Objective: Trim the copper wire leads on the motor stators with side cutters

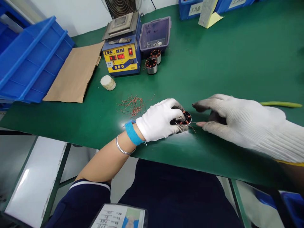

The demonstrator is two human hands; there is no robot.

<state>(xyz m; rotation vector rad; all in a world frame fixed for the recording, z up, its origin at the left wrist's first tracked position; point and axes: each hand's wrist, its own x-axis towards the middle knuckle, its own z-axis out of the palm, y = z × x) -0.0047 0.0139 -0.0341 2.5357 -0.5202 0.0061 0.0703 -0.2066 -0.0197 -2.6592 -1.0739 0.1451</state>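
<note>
My left hand (161,120), in a white glove with dirty fingertips, grips a small round motor stator (188,117) with black insulation and copper windings on the table. Thin copper wire ends (193,129) stick out from its right side. To the right, my right hand (228,117), also gloved, hovers with index finger and thumb apart. One bare fingertip is close to a wire; whether it touches the wire is hard to tell. A loose pile of copper wire scraps (134,106) lies left of my left hand.
A blue and yellow heating unit (122,60) stands at the back, beside a purple bin (155,31) and two more stators (151,66). A white cylinder (108,82), cardboard (73,74) and blue crates (35,63) are left. A curved green handle (281,104) lies behind my right wrist.
</note>
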